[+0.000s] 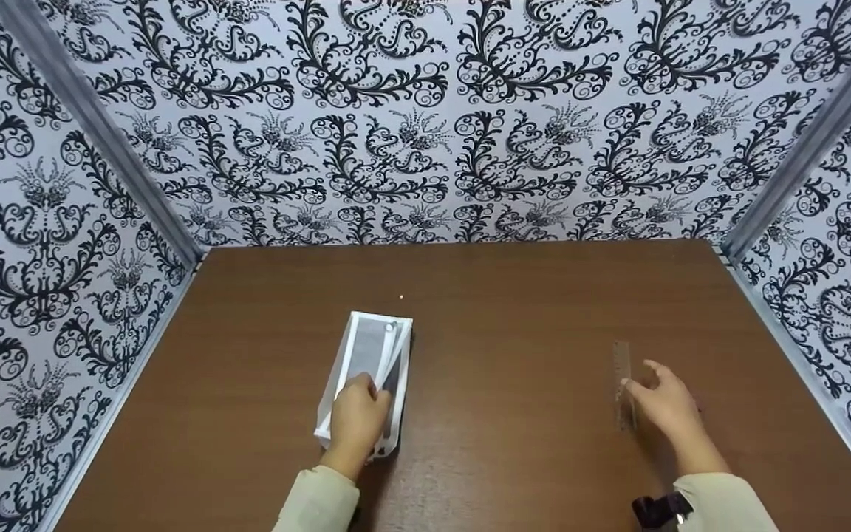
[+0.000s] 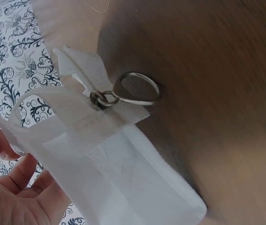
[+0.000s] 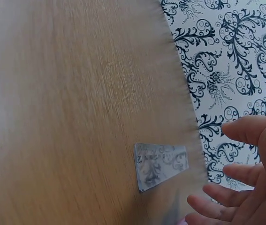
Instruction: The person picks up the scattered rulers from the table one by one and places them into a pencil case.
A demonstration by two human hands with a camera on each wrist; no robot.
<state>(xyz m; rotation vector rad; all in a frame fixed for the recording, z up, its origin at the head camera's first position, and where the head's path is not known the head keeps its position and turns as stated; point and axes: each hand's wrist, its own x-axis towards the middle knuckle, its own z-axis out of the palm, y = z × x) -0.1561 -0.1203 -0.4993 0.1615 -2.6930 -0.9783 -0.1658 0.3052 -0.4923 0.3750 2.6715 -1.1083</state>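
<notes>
A white mesh zip pouch [image 1: 368,346] with white trim stands on the left half of the table. My left hand [image 1: 357,420] pinches the pouch's upper edge between thumb and fingers. A metal ring [image 2: 140,89] hangs from the zipper at one end, and the mesh partly blurs what lies inside. On the right, a clear ruler [image 1: 622,384] lies flat on the wood, its markings visible in the right wrist view. My right hand [image 1: 666,405] hovers just beside the ruler, fingers spread apart and holding nothing.
The brown table [image 1: 499,332] is enclosed by patterned black-and-white walls [image 1: 425,148] at the back and sides. A tiny white speck [image 1: 401,297] lies behind the pouch. A dark strapped device [image 1: 662,510] sits at the right wrist.
</notes>
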